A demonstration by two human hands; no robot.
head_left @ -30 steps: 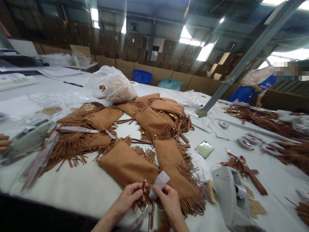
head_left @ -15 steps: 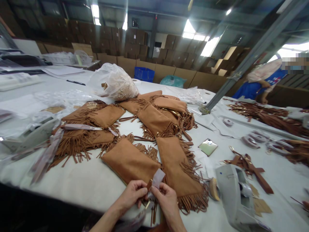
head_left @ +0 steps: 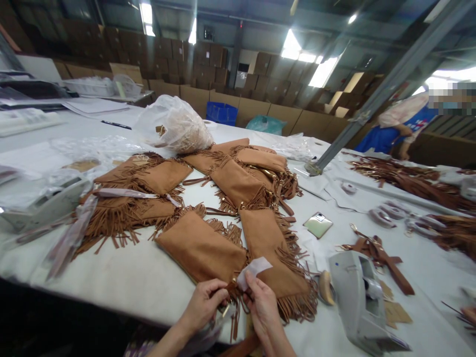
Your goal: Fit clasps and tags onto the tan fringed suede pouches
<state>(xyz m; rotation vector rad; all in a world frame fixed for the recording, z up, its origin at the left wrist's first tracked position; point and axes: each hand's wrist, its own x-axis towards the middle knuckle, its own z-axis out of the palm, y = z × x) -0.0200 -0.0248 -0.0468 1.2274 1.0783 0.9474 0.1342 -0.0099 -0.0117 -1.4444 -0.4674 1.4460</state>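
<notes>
A brown fringed bag (head_left: pixel 203 248) lies at the near table edge, one corner between my hands. My left hand (head_left: pixel 204 303) is closed, pinching a brown leather strap end (head_left: pixel 232 285) beside that corner. In the fingers of my right hand (head_left: pixel 263 305) is a strip of whitish wrapping paper (head_left: pixel 256 270), its free end sticking out to the right. Below the fingers hang a gold-coloured clasp (head_left: pixel 225 311) and some clear film, partly hidden by my left hand. A second fringed bag (head_left: pixel 273 253) lies close by on the right, its fringe facing right.
More fringed bags (head_left: pixel 238 183) are piled behind. Tape dispensers (head_left: pixel 359 302) stand right and left. A phone (head_left: pixel 318 224), brown straps (head_left: pixel 379 253) and wrapped rolls (head_left: pixel 386 213) lie to the right. A metal post (head_left: pixel 372 109) rises at the table; beyond it stands a person (head_left: pixel 401 121).
My right hand has drawn the paper strip away to the right of the strap, and the strip now slants sideways. My left hand stays by the bag corner. The view has shifted slightly.
</notes>
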